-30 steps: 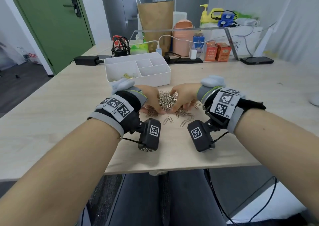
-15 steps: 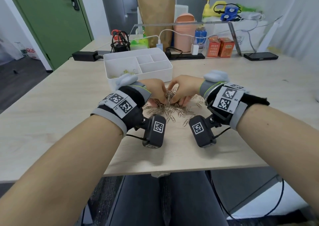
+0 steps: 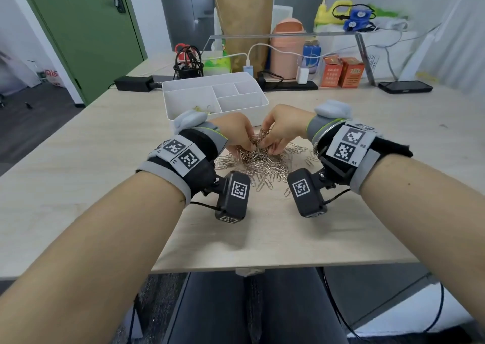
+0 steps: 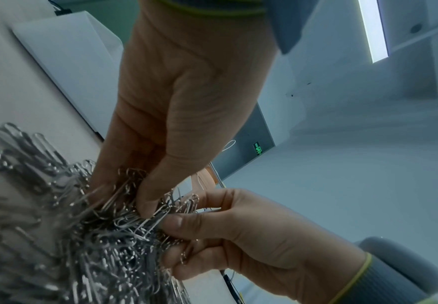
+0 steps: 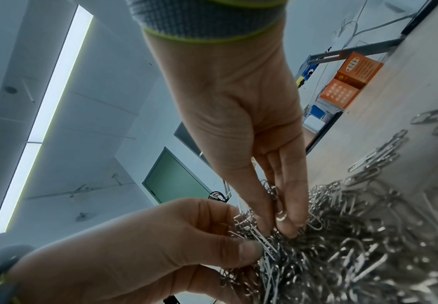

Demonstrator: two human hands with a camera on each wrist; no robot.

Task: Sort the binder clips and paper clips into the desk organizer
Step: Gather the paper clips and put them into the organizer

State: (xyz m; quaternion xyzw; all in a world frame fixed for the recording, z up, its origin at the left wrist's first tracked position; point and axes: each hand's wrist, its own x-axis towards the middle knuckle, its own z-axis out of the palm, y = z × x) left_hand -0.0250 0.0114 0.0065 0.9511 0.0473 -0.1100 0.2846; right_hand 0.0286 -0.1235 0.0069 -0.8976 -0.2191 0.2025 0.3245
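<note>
A heap of silver paper clips [image 3: 262,164] lies on the wooden table in front of the white desk organizer [image 3: 244,108]. Both hands meet over the heap's far side. My left hand [image 3: 246,144] and right hand [image 3: 267,143] pinch one tangled bunch of clips between thumbs and fingers. In the left wrist view the left hand's fingers [image 4: 145,197] dig into the paper clips [image 4: 95,246]. The right wrist view shows the right hand's fingertips [image 5: 288,222] in the same bunch of paper clips [image 5: 355,236]. A few yellowish clips [image 3: 202,108] lie in the organizer's left compartment.
Behind the organizer stand a mesh pen holder [image 3: 188,66], a paper bag [image 3: 245,23], a pink container [image 3: 287,49] and orange boxes [image 3: 343,72]. A phone [image 3: 405,86] lies at the far right and a black power adapter [image 3: 133,83] at the far left.
The hands came together from the heap's sides, closed on a bunch of clips and rose a little with it. More loose clips now show below the fingers.
</note>
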